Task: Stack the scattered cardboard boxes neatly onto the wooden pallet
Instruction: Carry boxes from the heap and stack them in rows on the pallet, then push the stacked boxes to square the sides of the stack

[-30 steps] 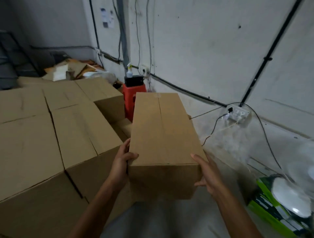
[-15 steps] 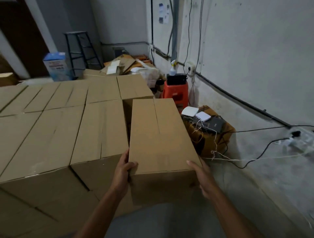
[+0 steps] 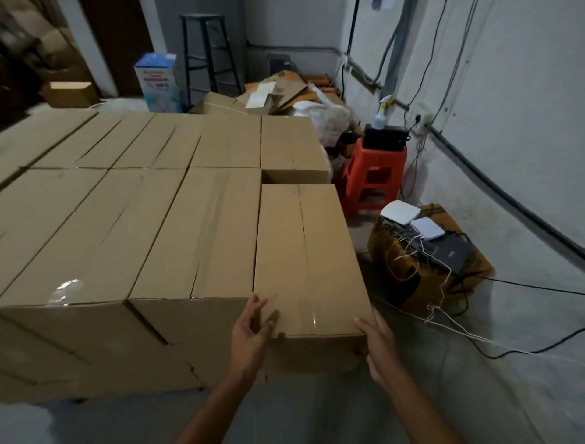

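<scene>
- Head view: long brown cardboard box (image 3: pixel 304 253) sits flush against the right end of the stacked brown cardboard boxes (image 3: pixel 126 222).
- Left hand (image 3: pixel 250 336) touches its near corner, fingers loosely spread; right hand (image 3: pixel 378 348) presses flat on its right side.

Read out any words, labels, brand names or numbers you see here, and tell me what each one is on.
Nothing here can be quoted.
Blue carton: print on its front, too blurred to read.
Sheet on the wall: too small to read.
Black device: a small pale mark, too small to read.
Boxes: no print visible.
</scene>
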`<control>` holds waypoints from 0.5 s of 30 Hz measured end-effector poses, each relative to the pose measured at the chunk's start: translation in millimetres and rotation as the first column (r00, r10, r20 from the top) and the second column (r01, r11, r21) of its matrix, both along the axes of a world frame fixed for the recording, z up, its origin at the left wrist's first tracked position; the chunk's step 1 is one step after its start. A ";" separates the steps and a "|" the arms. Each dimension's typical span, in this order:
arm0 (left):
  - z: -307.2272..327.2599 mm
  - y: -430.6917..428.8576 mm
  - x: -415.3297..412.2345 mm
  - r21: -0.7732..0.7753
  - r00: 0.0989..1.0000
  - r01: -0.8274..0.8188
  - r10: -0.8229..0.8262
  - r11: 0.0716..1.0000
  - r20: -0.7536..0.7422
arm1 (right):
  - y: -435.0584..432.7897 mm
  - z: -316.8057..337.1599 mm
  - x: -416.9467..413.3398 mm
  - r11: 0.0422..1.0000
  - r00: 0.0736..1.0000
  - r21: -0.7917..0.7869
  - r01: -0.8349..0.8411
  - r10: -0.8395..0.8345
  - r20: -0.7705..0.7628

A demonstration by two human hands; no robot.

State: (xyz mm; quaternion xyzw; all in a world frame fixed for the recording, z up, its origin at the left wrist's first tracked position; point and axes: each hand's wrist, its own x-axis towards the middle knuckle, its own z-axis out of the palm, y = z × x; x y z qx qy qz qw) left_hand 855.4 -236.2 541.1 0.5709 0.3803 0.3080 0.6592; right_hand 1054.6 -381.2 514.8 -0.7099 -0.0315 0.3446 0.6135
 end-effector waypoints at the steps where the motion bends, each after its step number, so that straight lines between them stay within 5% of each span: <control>1: -4.3 -3.1 0.3 0.042 1.000 -0.021 0.022 0.999 -0.022 | 3.2 -3.2 3.5 1.000 1.000 -0.007 0.003 -0.003 -0.008; 6: -25.6 -4.9 -11.9 0.379 0.972 -0.081 0.157 0.922 -0.174 | 27.2 -4.4 28.3 0.999 0.999 -0.026 -0.043 0.043 0.004; 12: -27.1 23.9 -19.3 0.773 0.884 0.165 0.256 0.613 -0.391 | 56.0 1.9 57.3 0.970 0.968 -0.157 -0.184 0.207 0.144; 15: -24.6 47.8 -15.9 0.751 0.743 0.464 0.255 0.469 -0.618 | 67.5 10.3 60.3 0.835 0.774 -0.492 -0.244 0.474 0.420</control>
